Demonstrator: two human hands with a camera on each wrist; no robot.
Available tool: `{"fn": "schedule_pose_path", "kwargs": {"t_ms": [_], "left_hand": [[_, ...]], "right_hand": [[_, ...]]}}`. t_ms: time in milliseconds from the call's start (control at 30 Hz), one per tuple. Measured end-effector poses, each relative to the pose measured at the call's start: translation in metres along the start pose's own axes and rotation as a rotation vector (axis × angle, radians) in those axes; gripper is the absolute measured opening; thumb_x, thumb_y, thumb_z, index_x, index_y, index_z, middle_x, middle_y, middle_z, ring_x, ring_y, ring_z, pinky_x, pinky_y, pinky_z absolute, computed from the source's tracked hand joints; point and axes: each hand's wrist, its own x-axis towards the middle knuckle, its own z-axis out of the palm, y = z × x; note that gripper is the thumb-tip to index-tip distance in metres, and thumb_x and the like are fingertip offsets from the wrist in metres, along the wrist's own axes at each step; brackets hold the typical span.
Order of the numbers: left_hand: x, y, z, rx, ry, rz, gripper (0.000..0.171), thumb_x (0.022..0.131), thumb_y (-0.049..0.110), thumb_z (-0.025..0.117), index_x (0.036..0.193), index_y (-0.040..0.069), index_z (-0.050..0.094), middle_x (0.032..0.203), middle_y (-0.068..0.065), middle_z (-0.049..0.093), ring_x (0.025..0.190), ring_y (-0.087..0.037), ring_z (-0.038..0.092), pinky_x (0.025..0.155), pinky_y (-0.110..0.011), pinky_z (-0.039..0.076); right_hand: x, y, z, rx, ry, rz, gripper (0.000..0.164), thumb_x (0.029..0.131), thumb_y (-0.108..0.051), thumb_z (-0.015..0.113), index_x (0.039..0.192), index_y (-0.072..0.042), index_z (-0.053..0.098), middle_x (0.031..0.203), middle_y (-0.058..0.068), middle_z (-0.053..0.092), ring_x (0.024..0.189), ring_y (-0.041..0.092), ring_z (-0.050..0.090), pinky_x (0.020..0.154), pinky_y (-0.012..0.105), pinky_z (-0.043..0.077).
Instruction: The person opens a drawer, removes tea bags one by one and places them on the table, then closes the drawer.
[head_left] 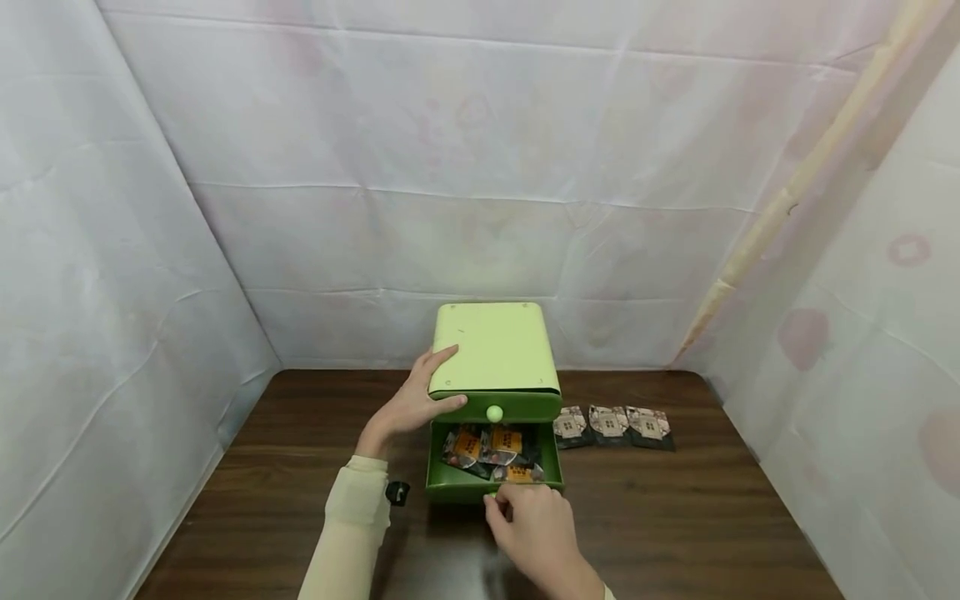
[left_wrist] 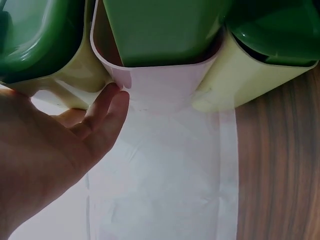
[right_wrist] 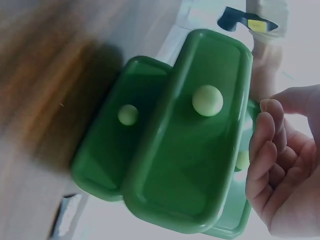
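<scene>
Fingers [head_left: 444,357] spread, left hand [head_left: 411,406] touches the cabinet [head_left: 497,346]; right hand [head_left: 536,529] curls loosely.

Cabinet [head_left: 495,346]: three drawers, pale yellow-green shell, top rounded at the corners, upright on table [head_left: 675,517]. Drawers are glossy dark green, one round pale-green knob each.

Middle drawer [head_left: 457,493] is pulled out toward the person, interior visible from above. Top drawer [head_left: 525,408] and bottom drawer [right_wrist: 112,155] sit farther back.

Dark packets [head_left: 506,442] with orange labels inside the middle drawer, at least three; two overlap toward the back, one near the front rim.

Left hand [head_left: 408,404] on the cabinet's upper left, thumb at the front. Right hand [head_left: 540,529] near the middle knob [right_wrist: 207,100], which looks bare in the right wrist view.
</scene>
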Motion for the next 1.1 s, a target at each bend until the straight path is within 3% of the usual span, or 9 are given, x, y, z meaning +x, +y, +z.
{"fn": "schedule_pose_path", "kwargs": {"t_ms": [100,200,333,433,633,867,1100], "left_hand": [[-0.002,0.004,0.0,-0.019,-0.004,-0.008,0.081,0.09,0.042,0.069,0.155,0.036,0.021,0.16,-0.008,-0.001,0.146,-0.031,0.0,0.102,-0.069,0.022],[-0.006,0.021,-0.005,-0.034,-0.02,-0.014,0.081,0.091,0.036,0.069,0.156,0.027,0.021,0.16,-0.014,-0.002,0.145,-0.036,0.001,0.102,-0.069,0.021],[-0.013,0.042,-0.011,-0.038,-0.037,-0.011,0.08,0.093,0.03,0.068,0.156,0.016,0.022,0.158,-0.022,-0.001,0.144,-0.042,0.003,0.101,-0.071,0.021],[-0.011,0.033,-0.008,-0.03,-0.027,0.001,0.079,0.093,0.032,0.067,0.157,0.018,0.022,0.159,-0.02,-0.001,0.144,-0.04,0.002,0.101,-0.071,0.021],[-0.002,0.003,0.001,-0.023,-0.011,0.021,0.078,0.092,0.039,0.067,0.155,0.036,0.02,0.16,-0.006,-0.003,0.146,-0.031,-0.001,0.102,-0.07,0.022],[-0.002,0.004,0.0,-0.031,-0.013,0.008,0.078,0.091,0.048,0.066,0.154,0.04,0.02,0.161,-0.002,-0.002,0.146,-0.026,-0.001,0.104,-0.067,0.021],[-0.005,0.008,0.0,-0.031,-0.023,-0.011,0.079,0.091,0.049,0.065,0.154,0.039,0.02,0.161,-0.003,-0.004,0.146,-0.026,-0.001,0.105,-0.065,0.022]], "right_hand": [[0.011,0.0,-0.003,-0.023,0.065,-0.049,0.028,0.084,-0.021,0.073,0.062,-0.03,0.06,0.05,-0.024,0.041,0.039,-0.009,0.03,0.034,0.015,0.025],[0.024,0.003,-0.005,-0.039,0.108,-0.072,0.023,0.083,-0.019,0.074,0.064,-0.028,0.064,0.053,-0.022,0.046,0.04,-0.008,0.031,0.034,0.015,0.025],[0.039,0.008,-0.005,-0.051,0.066,-0.08,0.02,0.085,-0.018,0.072,0.068,-0.025,0.065,0.056,-0.018,0.049,0.041,-0.005,0.034,0.035,0.018,0.028],[0.046,0.012,-0.004,-0.07,-0.013,-0.089,0.016,0.086,-0.018,0.072,0.071,-0.023,0.066,0.058,-0.014,0.052,0.042,-0.003,0.036,0.036,0.02,0.03],[0.053,0.018,-0.004,-0.077,-0.183,-0.107,0.006,0.087,-0.022,0.073,0.085,-0.016,0.072,0.073,-0.005,0.064,0.051,0.002,0.049,0.044,0.023,0.039],[0.069,0.029,-0.003,-0.099,-0.328,-0.133,0.014,0.085,-0.019,0.076,0.096,-0.011,0.073,0.081,-0.001,0.065,0.065,0.01,0.058,0.053,0.028,0.046],[0.08,0.04,0.0,-0.109,-0.444,-0.156,0.02,0.081,-0.009,0.078,0.099,-0.01,0.071,0.085,0.002,0.066,0.064,0.011,0.054,0.052,0.03,0.041]]}}
